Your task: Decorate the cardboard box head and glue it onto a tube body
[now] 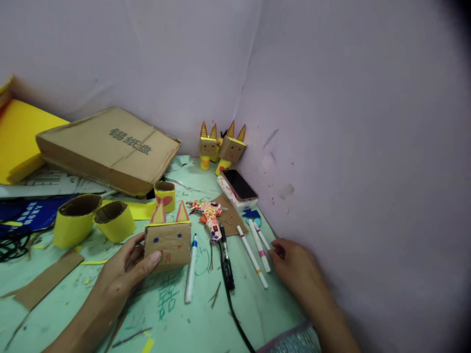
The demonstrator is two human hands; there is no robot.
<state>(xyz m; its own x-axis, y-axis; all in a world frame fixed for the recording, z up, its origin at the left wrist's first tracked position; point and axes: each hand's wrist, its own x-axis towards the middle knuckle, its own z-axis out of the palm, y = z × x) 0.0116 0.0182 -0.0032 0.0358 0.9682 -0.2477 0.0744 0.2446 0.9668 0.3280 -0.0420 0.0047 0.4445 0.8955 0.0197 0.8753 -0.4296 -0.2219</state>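
Observation:
My left hand (123, 277) grips a small cardboard box head (168, 247), thumb on its front. The head has blue dot eyes, red marks, a yellow top edge and two pointed ears. At the right, my right hand (294, 262) is curled, its fingertips at the near end of a thin white marker (262, 234). Beside that lie a marker with a pink band (260, 247) and one with an orange band (253, 257). A blue-tipped marker (191, 269) lies just right of the box head, its tip bare.
A patterned glue gun (209, 218), a black pen (226, 260) and a black cable (235, 314) lie mid-table. Yellow cardboard tubes (115, 223) stand at left, before a large carton (106, 152). A phone (240, 185) rests on a small box; finished figures (231, 149) stand in the corner.

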